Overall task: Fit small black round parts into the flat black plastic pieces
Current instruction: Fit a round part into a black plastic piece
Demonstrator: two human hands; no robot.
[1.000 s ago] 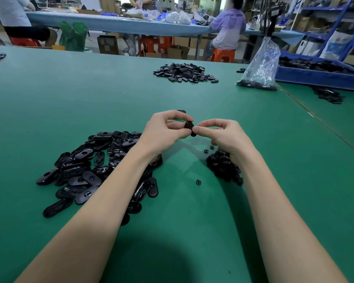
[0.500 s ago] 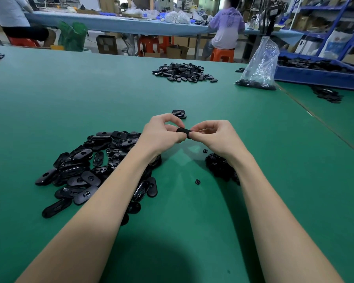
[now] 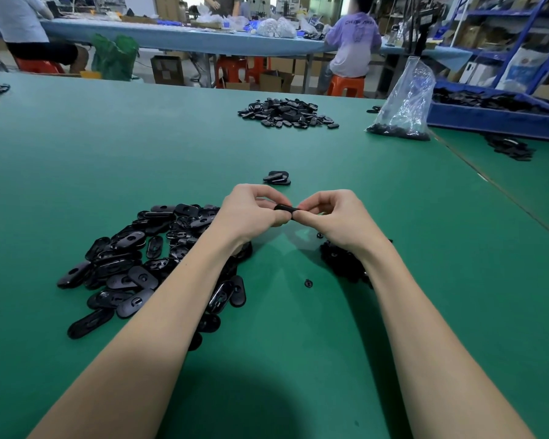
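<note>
Two bare forearms reach from the near edge over a green table [image 3: 76, 160]. The left hand [image 3: 251, 213] and right hand [image 3: 339, 217] meet at the centre, raised just above the surface, fingers curled. Together they pinch one flat black plastic piece [image 3: 286, 209] between thumbs and fingertips, each hand gripping one end. Whether a round part sits in it cannot be told.

Left of the hands, partly under the left forearm, lies a heap of flat oval pieces [image 3: 133, 264]. Under the right wrist sits a smaller heap of round parts [image 3: 343, 263], with one loose round part [image 3: 308, 283] near it. Just beyond the hands lies a small stack of pieces [image 3: 278, 178]. Farther off are another pile [image 3: 287, 113] and a clear plastic bag [image 3: 404, 106] to the right.
</note>
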